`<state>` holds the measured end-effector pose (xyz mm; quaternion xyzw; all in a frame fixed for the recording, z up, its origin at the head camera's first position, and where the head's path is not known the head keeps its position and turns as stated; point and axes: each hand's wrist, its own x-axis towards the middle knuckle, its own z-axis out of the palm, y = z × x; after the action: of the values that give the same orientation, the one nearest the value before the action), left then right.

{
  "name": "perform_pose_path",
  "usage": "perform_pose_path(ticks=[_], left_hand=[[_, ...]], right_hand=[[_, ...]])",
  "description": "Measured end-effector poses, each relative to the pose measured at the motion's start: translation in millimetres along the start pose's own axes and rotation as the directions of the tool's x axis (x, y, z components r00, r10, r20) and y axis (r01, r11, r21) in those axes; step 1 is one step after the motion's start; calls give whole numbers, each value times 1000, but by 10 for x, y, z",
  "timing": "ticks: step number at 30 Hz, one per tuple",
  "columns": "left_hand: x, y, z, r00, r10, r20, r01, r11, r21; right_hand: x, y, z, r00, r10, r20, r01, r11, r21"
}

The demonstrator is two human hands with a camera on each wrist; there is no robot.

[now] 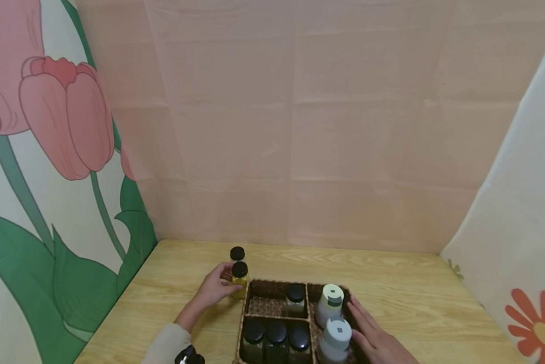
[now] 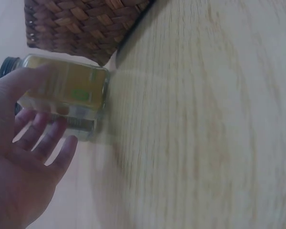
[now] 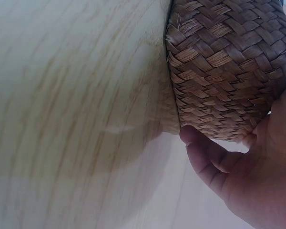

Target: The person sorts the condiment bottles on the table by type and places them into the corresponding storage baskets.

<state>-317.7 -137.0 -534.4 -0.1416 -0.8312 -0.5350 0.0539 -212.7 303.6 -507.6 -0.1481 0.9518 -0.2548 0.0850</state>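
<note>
My left hand [image 1: 212,288] holds a small square glass jar [image 1: 239,284] with a black lid and yellowish contents, just off the basket's far left corner. The left wrist view shows the thumb across the jar's label [image 2: 66,81] and the fingers on its other side. A second black-lidded jar [image 1: 237,254] stands right behind it. My right hand [image 1: 379,344] rests against the right side of a woven basket [image 1: 277,317] with compartments. In the right wrist view its fingers touch the woven wall [image 3: 229,71] near a lower corner.
One black-lidded jar [image 1: 295,302] sits in the basket's far left compartment, and three more jars [image 1: 277,336] fill the near left one. Two white-capped bottles [image 1: 336,337] stand in the right compartment. Pink cloth [image 1: 300,151] hangs behind the wooden table [image 1: 391,283].
</note>
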Motion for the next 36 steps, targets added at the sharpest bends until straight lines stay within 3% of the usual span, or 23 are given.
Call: perform_pose_path(ticks=[7, 16, 25, 36], left_hand=[[-20, -6, 0, 1000, -23, 10, 23, 1000, -1], [-30, -35, 21, 999, -36, 25, 38, 994, -101], [-35, -19, 6, 997, -50, 61, 51, 999, -13], [-26, 44, -30, 999, -45, 19, 46, 998, -33]], right_hand=[[-8, -8, -4, 1000, 7, 9, -8, 1000, 10], [-12, -22, 7, 1000, 1, -2, -1, 1000, -4], [-10, -29, -5, 1000, 7, 0, -7, 1000, 2], [-24, -34, 0, 1000, 8, -12, -8, 1000, -2]])
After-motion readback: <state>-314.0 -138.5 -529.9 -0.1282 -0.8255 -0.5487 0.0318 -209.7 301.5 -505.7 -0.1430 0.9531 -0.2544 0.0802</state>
